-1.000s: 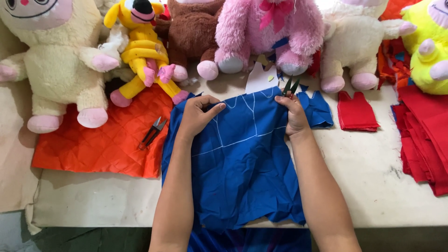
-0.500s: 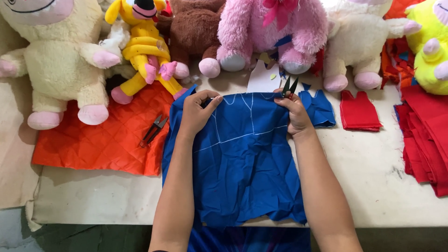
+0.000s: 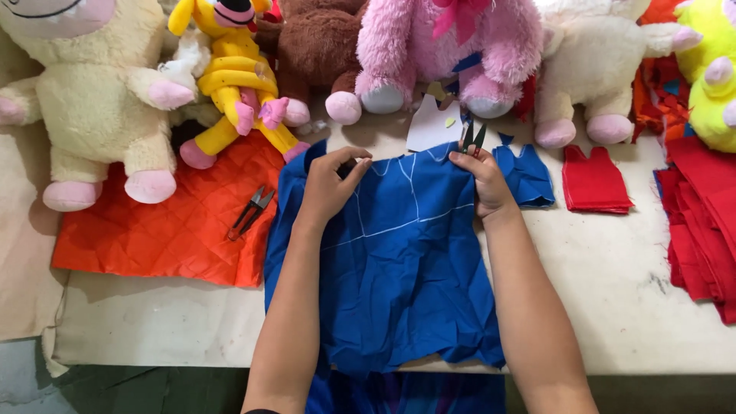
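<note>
Pinching the blue cloth at its far edge, my left hand has its fingers closed on a fold, barely shifted from a moment ago. Right of it, my right hand presses the same edge flat, fingers narrow; the cloth stays spread mid-tabletop, chalk lines exposed.

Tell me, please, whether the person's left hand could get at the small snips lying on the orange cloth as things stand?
Probably yes. The left hand rests on the blue cloth, and the snips lie in the open on the orange cloth just to its left, with nothing lying between or on top of them.
</note>
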